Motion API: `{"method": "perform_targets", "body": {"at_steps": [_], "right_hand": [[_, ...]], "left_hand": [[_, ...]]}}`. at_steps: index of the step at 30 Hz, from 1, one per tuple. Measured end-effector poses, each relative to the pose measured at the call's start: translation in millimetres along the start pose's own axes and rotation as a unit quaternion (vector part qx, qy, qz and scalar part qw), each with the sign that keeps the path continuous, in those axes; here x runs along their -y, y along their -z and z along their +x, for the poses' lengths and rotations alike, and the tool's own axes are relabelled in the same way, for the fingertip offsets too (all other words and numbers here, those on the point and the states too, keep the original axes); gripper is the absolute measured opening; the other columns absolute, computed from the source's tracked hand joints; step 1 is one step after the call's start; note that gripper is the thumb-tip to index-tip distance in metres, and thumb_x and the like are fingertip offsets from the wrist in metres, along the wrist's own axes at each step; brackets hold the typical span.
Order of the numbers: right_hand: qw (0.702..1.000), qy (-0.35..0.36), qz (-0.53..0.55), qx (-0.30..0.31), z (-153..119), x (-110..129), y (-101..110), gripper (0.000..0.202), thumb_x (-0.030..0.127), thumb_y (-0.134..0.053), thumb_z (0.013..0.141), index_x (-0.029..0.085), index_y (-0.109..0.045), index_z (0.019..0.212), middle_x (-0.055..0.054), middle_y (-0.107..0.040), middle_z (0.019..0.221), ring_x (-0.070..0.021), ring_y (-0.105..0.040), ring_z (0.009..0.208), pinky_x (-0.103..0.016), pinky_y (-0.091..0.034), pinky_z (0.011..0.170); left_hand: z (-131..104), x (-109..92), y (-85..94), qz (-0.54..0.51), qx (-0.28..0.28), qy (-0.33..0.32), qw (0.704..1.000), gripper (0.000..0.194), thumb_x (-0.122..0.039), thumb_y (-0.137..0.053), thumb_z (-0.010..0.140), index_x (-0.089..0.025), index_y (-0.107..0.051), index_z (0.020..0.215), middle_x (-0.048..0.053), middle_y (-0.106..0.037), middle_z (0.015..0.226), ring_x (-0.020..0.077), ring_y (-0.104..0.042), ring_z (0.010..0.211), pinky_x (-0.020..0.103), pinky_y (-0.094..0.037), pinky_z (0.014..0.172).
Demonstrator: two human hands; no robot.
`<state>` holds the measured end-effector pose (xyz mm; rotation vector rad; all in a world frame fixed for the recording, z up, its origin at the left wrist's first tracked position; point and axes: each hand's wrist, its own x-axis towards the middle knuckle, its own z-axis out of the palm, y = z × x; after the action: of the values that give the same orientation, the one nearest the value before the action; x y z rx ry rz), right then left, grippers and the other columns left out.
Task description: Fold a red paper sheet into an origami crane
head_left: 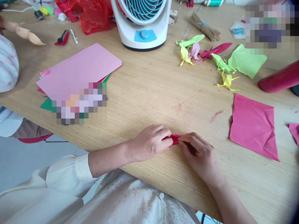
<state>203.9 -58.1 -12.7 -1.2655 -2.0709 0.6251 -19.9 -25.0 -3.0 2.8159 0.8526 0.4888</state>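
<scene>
Near the table's front edge, a small folded piece of red paper (175,139) lies between my two hands. My left hand (153,141) rests over its left part with the fingers curled down on it, so that part is hidden. Thumb and forefinger of my right hand (198,151) pinch the paper's right end. Off to the right lies a creased pink-red square sheet (254,127), flat on the wooden table (149,93) and apart from both hands.
A pink paper stack (81,68) lies left, partly under a blurred patch. Behind stands a white fan (143,34). Folded paper figures (227,81), a green sheet (247,60) and a red cylinder (279,77) are at right. Another person's hand (24,31) shows far left.
</scene>
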Motion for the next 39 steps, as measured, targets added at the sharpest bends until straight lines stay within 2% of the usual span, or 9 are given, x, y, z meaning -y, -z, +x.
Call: {"method": "perform_targets", "body": {"at_steps": [2, 5, 9, 12, 17, 22, 28, 36, 39], "right_hand": [[0.997, -0.050, 0.054, -0.030, 3, -2, 4, 0.011, 0.014, -0.058, 0.096, 0.022, -0.066, 0.098, 0.000, -0.064, 0.082, -0.0114, -0.059, 0.066, -0.024, -0.046, 0.057], [0.997, -0.045, 0.052, -0.047, 3, -5, 10, 0.012, 0.015, -0.058, 0.096, 0.022, -0.067, 0.099, -0.002, -0.063, 0.092, -0.0127, -0.060, 0.074, -0.025, -0.047, 0.061], [0.999, 0.013, 0.013, 0.033, 1, -7, 13, 0.021, 0.014, -0.055, 0.097, 0.023, -0.066, 0.112, -0.007, -0.064, 0.112, -0.0178, -0.063, 0.099, -0.030, -0.051, 0.083], [0.999, 0.016, 0.017, 0.049, 0, -6, 11, 0.019, 0.015, -0.053, 0.098, 0.023, -0.066, 0.110, -0.006, -0.064, 0.106, -0.0174, -0.063, 0.094, -0.030, -0.051, 0.081], [0.999, 0.002, 0.007, 0.031, -2, -2, 5, 0.013, 0.014, -0.055, 0.098, 0.022, -0.065, 0.100, -0.004, -0.063, 0.096, -0.0157, -0.062, 0.083, -0.028, -0.048, 0.072], [1.000, 0.004, -0.028, 0.004, -5, -1, 2, 0.012, 0.011, -0.055, 0.096, 0.021, -0.062, 0.094, -0.003, -0.063, 0.092, -0.0159, -0.061, 0.080, -0.028, -0.047, 0.070], [0.999, 0.039, -0.024, 0.015, -14, 0, 5, 0.013, 0.013, -0.052, 0.099, 0.021, -0.062, 0.100, -0.006, -0.062, 0.099, -0.0170, -0.063, 0.087, -0.029, -0.051, 0.075], [0.995, 0.020, -0.075, 0.069, -22, 5, 9, 0.019, 0.013, -0.056, 0.095, 0.020, -0.060, 0.113, -0.008, -0.059, 0.107, -0.0193, -0.061, 0.088, -0.033, -0.051, 0.076], [0.984, 0.063, -0.147, 0.079, -24, 9, 9, 0.015, 0.014, -0.056, 0.096, 0.016, -0.061, 0.111, -0.009, -0.061, 0.103, -0.0190, -0.059, 0.081, -0.033, -0.049, 0.071]], "left_hand": [[3, 0, -0.5, 0.007, -0.003, -0.010, 1.000, 0.019, -0.024, -0.050, 0.102, -0.016, -0.064, 0.091, 0.006, -0.064, 0.094, 0.0177, -0.056, 0.085, 0.032, -0.047, 0.078], [5, 1, -1.1, 0.009, -0.001, -0.026, 1.000, 0.020, -0.021, -0.048, 0.102, -0.016, -0.064, 0.090, 0.006, -0.063, 0.092, 0.0173, -0.056, 0.084, 0.031, -0.047, 0.079], [3, 3, -2.6, -0.024, -0.001, -0.012, 1.000, 0.014, -0.022, -0.051, 0.100, -0.016, -0.064, 0.096, 0.008, -0.063, 0.102, 0.0192, -0.058, 0.096, 0.033, -0.047, 0.089], [4, 0, -4.2, -0.068, -0.019, 0.023, 0.997, 0.009, -0.023, -0.056, 0.098, -0.016, -0.062, 0.094, 0.009, -0.063, 0.109, 0.0205, -0.057, 0.102, 0.034, -0.047, 0.094], [14, -10, -6.2, -0.116, 0.000, 0.081, 0.990, 0.015, -0.030, -0.064, 0.094, -0.017, -0.059, 0.097, 0.005, -0.065, 0.101, 0.0209, -0.057, 0.097, 0.034, -0.046, 0.088], [29, -18, -6.6, -0.098, 0.052, 0.159, 0.981, 0.019, -0.024, -0.048, 0.101, -0.015, -0.064, 0.095, 0.007, -0.063, 0.099, 0.0217, -0.059, 0.095, 0.036, -0.046, 0.087], [39, -18, -0.5, -0.125, 0.114, 0.177, 0.970, 0.008, -0.024, -0.067, 0.089, -0.016, -0.067, 0.090, 0.006, -0.063, 0.097, 0.0223, -0.060, 0.098, 0.035, -0.046, 0.089], [34, -14, -5.4, -0.165, 0.084, 0.155, 0.970, 0.006, -0.019, -0.071, 0.084, -0.018, -0.065, 0.086, 0.000, -0.067, 0.089, 0.0173, -0.062, 0.087, 0.030, -0.043, 0.079], [28, -13, -5.1, -0.183, 0.071, 0.148, 0.969, 0.005, -0.018, -0.070, 0.085, -0.018, -0.065, 0.085, -0.001, -0.068, 0.088, 0.0164, -0.062, 0.087, 0.029, -0.042, 0.079]]}}
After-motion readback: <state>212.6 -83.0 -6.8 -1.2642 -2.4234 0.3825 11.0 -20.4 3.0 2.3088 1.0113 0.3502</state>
